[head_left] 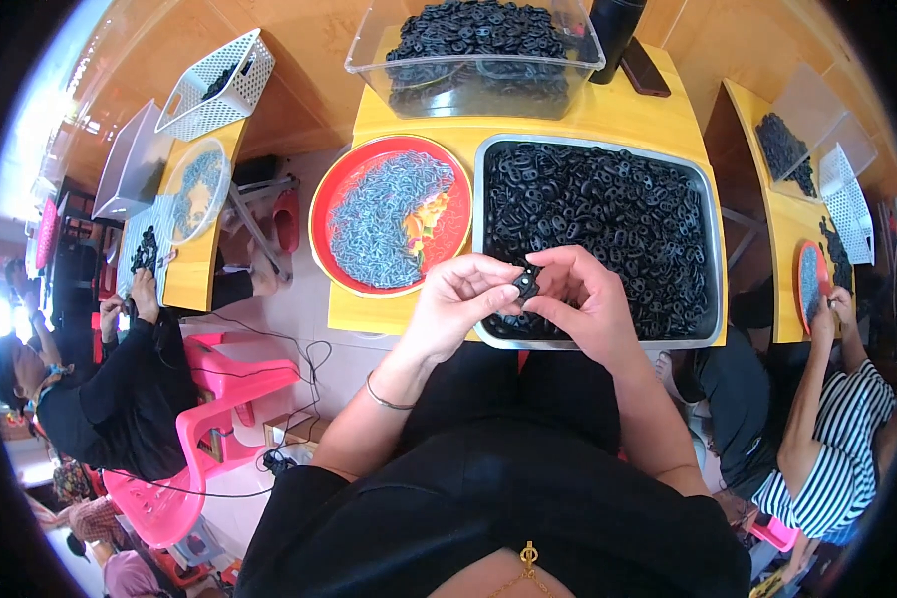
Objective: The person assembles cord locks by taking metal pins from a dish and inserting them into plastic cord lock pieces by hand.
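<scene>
Between the fingertips of my left hand [458, 299] and my right hand [586, 302] is a small black plastic piece [525, 282] with a hole in it. Both hands pinch it, over the near left corner of a metal tray [716, 254]. Flat black pieces [603, 214] with holes fill that tray. Left of it stands a round red plate [321, 214] with a heap of small silvery metal parts [379, 214], too fine to tell their exact kind. A patterned bottom shows on the plate's right side.
At the table's [369, 314] back stands a clear plastic bin [468, 75] of black pieces, beside a dark bottle [616, 35] and a phone [645, 70]. People work at side tables left and right. A pink chair [209, 399] and loose cables [314, 374] are at lower left.
</scene>
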`<state>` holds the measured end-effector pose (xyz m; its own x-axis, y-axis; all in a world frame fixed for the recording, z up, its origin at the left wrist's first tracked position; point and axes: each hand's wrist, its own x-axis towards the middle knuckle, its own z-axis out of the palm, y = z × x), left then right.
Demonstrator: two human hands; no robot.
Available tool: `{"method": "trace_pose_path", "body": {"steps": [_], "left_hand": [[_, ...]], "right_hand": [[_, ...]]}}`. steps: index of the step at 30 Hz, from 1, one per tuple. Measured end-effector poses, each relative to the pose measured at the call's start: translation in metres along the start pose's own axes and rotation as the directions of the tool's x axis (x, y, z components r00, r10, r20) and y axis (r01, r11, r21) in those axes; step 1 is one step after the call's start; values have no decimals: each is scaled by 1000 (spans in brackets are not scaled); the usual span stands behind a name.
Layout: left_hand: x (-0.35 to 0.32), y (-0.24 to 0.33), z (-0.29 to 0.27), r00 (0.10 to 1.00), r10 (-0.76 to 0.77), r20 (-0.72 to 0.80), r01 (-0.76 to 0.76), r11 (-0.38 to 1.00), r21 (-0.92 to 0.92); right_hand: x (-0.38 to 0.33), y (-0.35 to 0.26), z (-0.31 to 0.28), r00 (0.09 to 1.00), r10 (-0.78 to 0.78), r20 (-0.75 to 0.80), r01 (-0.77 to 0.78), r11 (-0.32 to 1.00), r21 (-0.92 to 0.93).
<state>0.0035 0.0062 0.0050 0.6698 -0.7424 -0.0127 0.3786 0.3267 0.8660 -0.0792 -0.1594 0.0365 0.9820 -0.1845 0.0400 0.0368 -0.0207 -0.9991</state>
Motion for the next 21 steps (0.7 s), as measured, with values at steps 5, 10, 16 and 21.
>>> {"method": "trace_pose_path", "body": {"steps": [5,10,16,21], "left_hand": [[0,4,-2,998,-53,44,56,997,-60],[-2,14,1,977,-197,77,200,979,-27],[-3,14,-4,961,-237,141,246,968,-53],[-2,16,-8,952,-263,156,274,960,-53]], "right_hand": [[7,-10,-10,968,-134,210,183,955,-235],[10,-11,-13,935,-115,334,225,923,-312],[5,-4,-8,937,-124,326,231,921,-313],[0,1,-3,949,-133,286,221,927,-303]]}}
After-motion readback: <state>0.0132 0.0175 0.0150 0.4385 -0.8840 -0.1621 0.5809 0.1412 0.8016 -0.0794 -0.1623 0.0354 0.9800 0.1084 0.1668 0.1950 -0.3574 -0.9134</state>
